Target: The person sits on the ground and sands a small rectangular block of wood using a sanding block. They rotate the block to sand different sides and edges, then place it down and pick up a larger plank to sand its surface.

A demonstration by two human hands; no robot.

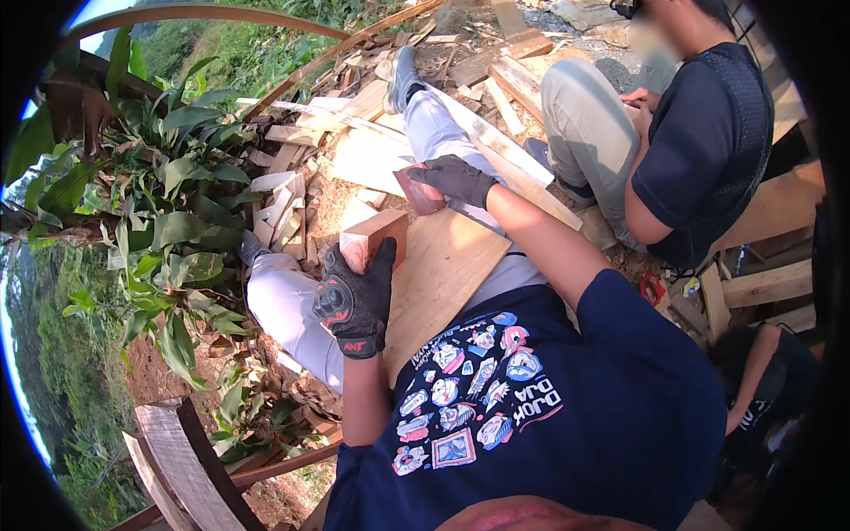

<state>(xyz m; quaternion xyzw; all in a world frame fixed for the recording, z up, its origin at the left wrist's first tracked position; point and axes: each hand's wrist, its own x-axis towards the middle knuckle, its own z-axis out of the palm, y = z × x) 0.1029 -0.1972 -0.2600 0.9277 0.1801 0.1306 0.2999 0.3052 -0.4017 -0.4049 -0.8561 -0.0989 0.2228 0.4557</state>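
My left hand (354,299), in a black glove with red marks, grips a wooden block (374,241) with a pale end face and a reddish-brown side. Its thumb lies along the block's near side. In my right hand (456,180), also black-gloved, is a flat reddish-brown piece (420,189); whether it is sandpaper or wood I cannot tell. The two held things are a small gap apart. Across my lap lies a flat wooden board (443,274), below both hands.
Wood offcuts (285,208) and planks (496,146) litter the ground around my outstretched legs. Leafy plants (190,226) stand at left. A person in a dark shirt (695,146) sits at right; another person (761,380) is lower right. Curved timber (190,460) rises at lower left.
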